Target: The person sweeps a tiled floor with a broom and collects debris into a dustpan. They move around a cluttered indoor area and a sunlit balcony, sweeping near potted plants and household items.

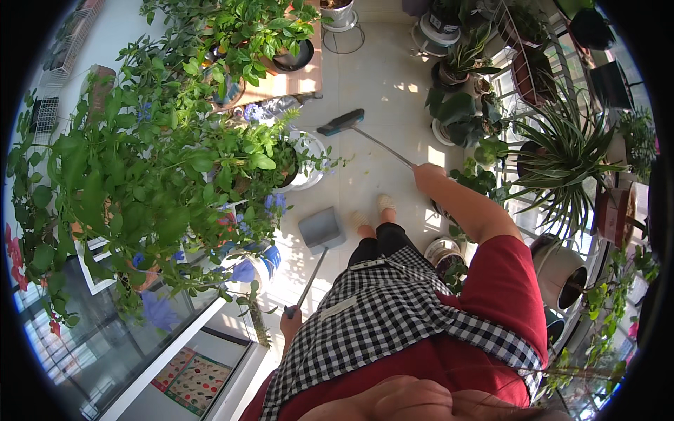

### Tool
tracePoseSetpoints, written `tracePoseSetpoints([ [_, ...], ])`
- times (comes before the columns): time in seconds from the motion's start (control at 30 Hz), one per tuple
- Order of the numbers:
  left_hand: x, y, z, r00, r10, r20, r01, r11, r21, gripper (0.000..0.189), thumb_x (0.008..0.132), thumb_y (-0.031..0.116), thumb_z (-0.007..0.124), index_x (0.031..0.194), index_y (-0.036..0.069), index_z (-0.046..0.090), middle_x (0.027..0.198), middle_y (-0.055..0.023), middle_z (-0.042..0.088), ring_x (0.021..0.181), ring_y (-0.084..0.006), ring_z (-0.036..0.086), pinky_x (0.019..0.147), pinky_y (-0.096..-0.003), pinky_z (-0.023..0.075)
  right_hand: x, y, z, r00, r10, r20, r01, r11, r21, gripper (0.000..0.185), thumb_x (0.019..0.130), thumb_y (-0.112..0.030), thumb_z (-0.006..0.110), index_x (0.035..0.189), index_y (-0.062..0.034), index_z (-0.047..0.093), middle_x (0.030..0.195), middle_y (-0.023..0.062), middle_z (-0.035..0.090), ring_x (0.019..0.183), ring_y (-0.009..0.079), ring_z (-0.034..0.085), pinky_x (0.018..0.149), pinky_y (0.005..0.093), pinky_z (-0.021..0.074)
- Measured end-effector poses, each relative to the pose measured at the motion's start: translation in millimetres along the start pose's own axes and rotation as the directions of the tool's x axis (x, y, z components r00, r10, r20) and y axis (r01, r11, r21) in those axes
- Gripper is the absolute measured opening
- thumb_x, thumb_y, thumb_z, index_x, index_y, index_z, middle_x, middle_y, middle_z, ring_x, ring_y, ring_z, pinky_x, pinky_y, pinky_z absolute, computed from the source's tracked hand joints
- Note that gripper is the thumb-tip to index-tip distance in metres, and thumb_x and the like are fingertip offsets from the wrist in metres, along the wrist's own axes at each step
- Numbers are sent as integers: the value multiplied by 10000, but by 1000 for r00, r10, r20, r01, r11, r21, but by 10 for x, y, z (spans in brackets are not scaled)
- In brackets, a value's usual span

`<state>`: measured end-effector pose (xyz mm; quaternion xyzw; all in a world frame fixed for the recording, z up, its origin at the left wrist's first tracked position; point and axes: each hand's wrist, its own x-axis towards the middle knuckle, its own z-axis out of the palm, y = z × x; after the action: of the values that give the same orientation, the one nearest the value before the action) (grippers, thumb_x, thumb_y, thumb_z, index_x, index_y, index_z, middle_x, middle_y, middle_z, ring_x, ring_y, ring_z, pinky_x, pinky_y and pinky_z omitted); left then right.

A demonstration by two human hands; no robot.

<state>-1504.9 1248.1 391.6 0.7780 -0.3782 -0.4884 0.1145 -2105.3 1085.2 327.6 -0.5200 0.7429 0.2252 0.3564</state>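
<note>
My right hand (427, 174) grips the metal handle of a broom (341, 122). The broom's dark grey and blue head rests on the pale tiled floor (368, 79), ahead of my feet, near the corner of a wooden table. In my left hand (290, 319) is the dark end of a long dustpan handle. The grey dustpan (321, 230) lies on the floor to the left of my slippers (386, 203). Small yellowish bits are scattered on the tiles between the broom and my feet.
Leafy potted plants with blue flowers (274, 202) crowd the left side, by a white round plant stand (310, 158) and the wooden table (305, 79). Potted plants and a spider plant (561, 152) line the window side at right. A glass door with a white frame (174, 351) stands at lower left.
</note>
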Motion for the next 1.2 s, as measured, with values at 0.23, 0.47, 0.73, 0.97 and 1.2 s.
tracePoseSetpoints([
  [0.23, -12, 322, 212, 984, -152, -91, 145, 986, -82, 187, 870, 187, 643, 1017, 72, 643, 682, 8, 535, 508, -90, 476, 439, -275, 398, -1132, 1194, -60, 997, -8, -74, 28, 958, 285, 501, 806, -221, 592, 1302, -151, 558, 1124, 156, 649, 1027, 362, 619, 888, 406, 500],
  [0.47, -285, 690, 378, 970, -199, -141, 200, 980, -2, 209, 879, 216, 639, 1021, 63, 648, 697, -14, 558, 499, -111, 493, 433, -285, 412, -599, 1229, 320, 946, 266, -187, -161, 882, 443, 469, 891, -304, 576, 1338, -184, 505, 1018, 183, 669, 954, 384, 631, 832, 484, 503],
  [0.73, -715, 848, 342, 947, -226, -227, 240, 970, 35, 195, 856, 138, 637, 1023, 40, 664, 701, -19, 574, 491, -99, 489, 449, -272, 418, 1505, 914, -343, 908, 285, -306, -147, 902, 405, 295, 885, -122, 481, 1144, 1, 551, 1114, 253, 637, 1083, 388, 607, 889, 461, 511],
  [0.97, -723, 926, 472, 917, -318, -242, 302, 948, -100, 171, 858, 116, 630, 1010, 44, 657, 646, -6, 544, 496, -94, 495, 449, -261, 419, 1099, 445, 8, 984, 96, -153, -46, 951, 307, 346, 904, -137, 465, 1214, -4, 541, 1159, 209, 634, 1088, 377, 609, 904, 467, 505],
  [1.2, -763, 821, 550, 921, -302, -247, 304, 952, -31, 218, 852, 178, 658, 1036, 61, 665, 707, -11, 572, 511, -102, 515, 474, -278, 434, 141, 284, -249, 999, -11, -48, 39, 778, 628, 356, 857, -132, 479, 1186, -43, 581, 922, 196, 660, 798, 303, 668, 677, 400, 534],
])
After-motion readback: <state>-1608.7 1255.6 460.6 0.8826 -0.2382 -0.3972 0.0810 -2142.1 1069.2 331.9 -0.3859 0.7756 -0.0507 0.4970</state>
